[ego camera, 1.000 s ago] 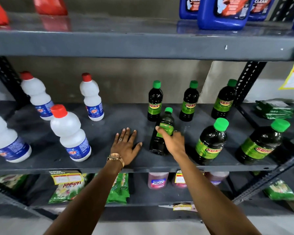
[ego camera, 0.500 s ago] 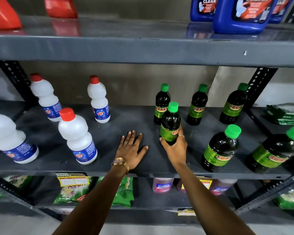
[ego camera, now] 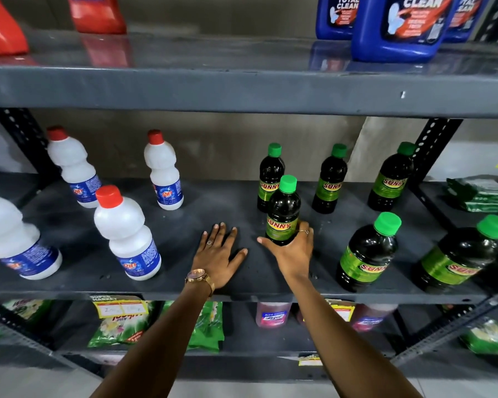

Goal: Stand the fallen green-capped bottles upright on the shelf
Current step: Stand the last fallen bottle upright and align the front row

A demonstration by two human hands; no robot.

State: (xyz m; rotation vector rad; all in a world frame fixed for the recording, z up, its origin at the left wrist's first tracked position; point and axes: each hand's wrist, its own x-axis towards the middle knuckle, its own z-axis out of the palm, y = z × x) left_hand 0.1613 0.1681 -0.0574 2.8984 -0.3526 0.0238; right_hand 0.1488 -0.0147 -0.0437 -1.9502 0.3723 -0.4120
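— Head view: where's the dark green-capped plastic bottle with the green "SUNNY" label (ego camera: 283, 212)?

— Upright on the grey metal shelf (ego camera: 184, 225), just in front of the back-row bottle of the same kind (ego camera: 270, 178). The right hand (ego camera: 292, 249) wraps its lower part from the near side, thumb to the left, ringed finger on the right; it is grasping the bottle.

— And the left hand (ego camera: 217, 252)?

— Flat on the shelf, fingers spread, holding nothing, just beside the held bottle on its left. A gold wristwatch (ego camera: 199, 278) sits on that wrist.

— Other green-capped ones?

— Two more stand at the back (ego camera: 329, 179) (ego camera: 391, 178), two bigger-looking ones nearer the front to the right (ego camera: 368, 252) (ego camera: 460, 255); all appear upright. White red-capped bottles (ego camera: 127, 234) stand well apart on the left.
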